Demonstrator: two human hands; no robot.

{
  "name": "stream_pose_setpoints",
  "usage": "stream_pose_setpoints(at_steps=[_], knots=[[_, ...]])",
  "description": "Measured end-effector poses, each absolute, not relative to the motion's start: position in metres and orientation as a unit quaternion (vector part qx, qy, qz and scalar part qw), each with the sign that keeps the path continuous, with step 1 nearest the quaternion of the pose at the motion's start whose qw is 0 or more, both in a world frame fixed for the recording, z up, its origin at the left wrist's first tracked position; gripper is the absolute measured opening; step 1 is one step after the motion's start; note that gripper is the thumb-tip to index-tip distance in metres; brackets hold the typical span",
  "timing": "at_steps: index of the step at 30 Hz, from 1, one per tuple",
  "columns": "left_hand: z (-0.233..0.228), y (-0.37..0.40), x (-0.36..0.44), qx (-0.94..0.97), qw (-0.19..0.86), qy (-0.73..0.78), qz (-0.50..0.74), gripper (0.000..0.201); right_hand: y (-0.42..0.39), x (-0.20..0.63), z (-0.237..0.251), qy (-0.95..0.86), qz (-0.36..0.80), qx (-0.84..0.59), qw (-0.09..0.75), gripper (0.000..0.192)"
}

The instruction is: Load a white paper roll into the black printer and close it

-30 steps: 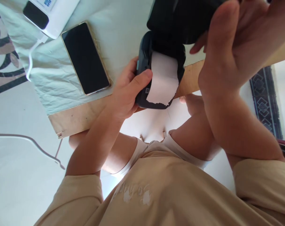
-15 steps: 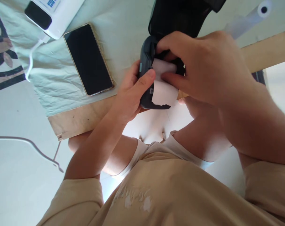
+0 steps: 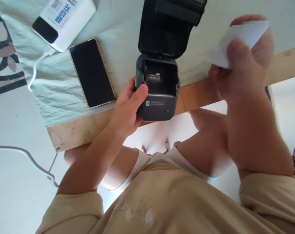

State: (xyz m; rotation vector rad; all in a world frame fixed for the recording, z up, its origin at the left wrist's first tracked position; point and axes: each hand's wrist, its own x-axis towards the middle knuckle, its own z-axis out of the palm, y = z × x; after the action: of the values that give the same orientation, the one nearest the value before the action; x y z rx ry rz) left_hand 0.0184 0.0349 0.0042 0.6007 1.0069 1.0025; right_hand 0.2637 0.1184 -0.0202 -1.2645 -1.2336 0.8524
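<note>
My left hand (image 3: 132,104) is closed around the left side of a dark grey portable label printer (image 3: 159,109), its thumb on the top edge. The printer's black lid (image 3: 165,29) is swung up and back, and the paper bay inside holds no roll; a small printed label shows on its inner wall. To the right, my right hand (image 3: 247,61) is closed on a white paper roll (image 3: 225,48), held above the table edge apart from the printer. Hand and paper are slightly blurred by motion, and the roll's core is hidden.
Left of the printer lies a phone (image 3: 92,73) with a dark screen. Behind it is a white device (image 3: 69,22) with a black panel and a plugged-in white cable (image 3: 34,71). A pale green cloth (image 3: 118,29) covers the table, whose wooden edge (image 3: 74,130) is bare.
My right hand has lifted the paper roll out of the printer's bay and carried it to the right. The printer sits slightly lower and further left in view, still in my left hand.
</note>
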Motion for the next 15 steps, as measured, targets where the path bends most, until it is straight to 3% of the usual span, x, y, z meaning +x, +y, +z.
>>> stream_pose_setpoints(at_steps=[3, 10, 15], knots=[[0.002, 0.035, 0.018, 0.263, 0.714, 0.462, 0.455, 0.032, 0.107, 0.267, -0.02, -0.59, 0.31, -0.495, 0.558, 0.05], [0.004, 0.035, 0.021, 0.253, 0.703, 0.475, 0.465, 0.036, 0.101, 0.271, -0.024, -0.71, 0.159, -0.5, 0.469, 0.038], [0.008, 0.034, 0.022, 0.261, 0.698, 0.48, 0.462, 0.032, 0.105, 0.273, -0.03, -0.73, 0.164, -0.573, 0.334, 0.057]])
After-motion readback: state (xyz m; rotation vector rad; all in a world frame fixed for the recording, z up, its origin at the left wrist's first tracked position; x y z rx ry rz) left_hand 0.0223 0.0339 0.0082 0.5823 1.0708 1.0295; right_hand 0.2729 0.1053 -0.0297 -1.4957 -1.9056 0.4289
